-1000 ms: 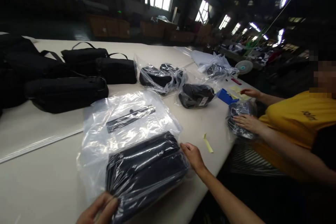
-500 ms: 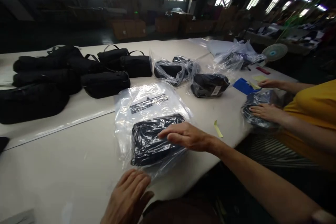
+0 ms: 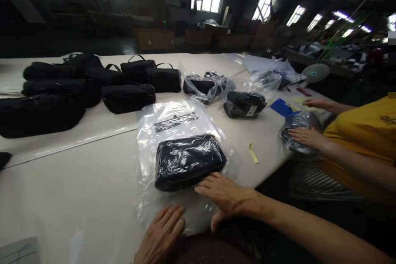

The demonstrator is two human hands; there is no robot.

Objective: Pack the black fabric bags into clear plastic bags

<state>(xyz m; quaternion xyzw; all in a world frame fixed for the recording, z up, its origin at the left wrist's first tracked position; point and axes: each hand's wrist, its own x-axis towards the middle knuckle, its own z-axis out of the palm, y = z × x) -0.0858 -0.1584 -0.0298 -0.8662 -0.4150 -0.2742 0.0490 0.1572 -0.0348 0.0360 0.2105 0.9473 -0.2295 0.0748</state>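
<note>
Dim workshop, pale table [image 3: 77,181]: we are pressing left hand [image 3: 161,235] and right hand [image 3: 227,198], fingers spread flat, on the clear plastic bag [image 3: 173,119] holding a soft, light black pouch [image 3: 188,161] at the near edge; slippery film, probably best gripped at the pouch's ends.

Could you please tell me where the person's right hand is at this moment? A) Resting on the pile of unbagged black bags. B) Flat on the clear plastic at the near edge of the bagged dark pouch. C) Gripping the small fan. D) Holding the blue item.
B: the right hand lies flat, fingers spread, on the clear plastic bag just at the near edge of the dark pouch inside it, with the left hand flat on the same plastic nearby.
</note>
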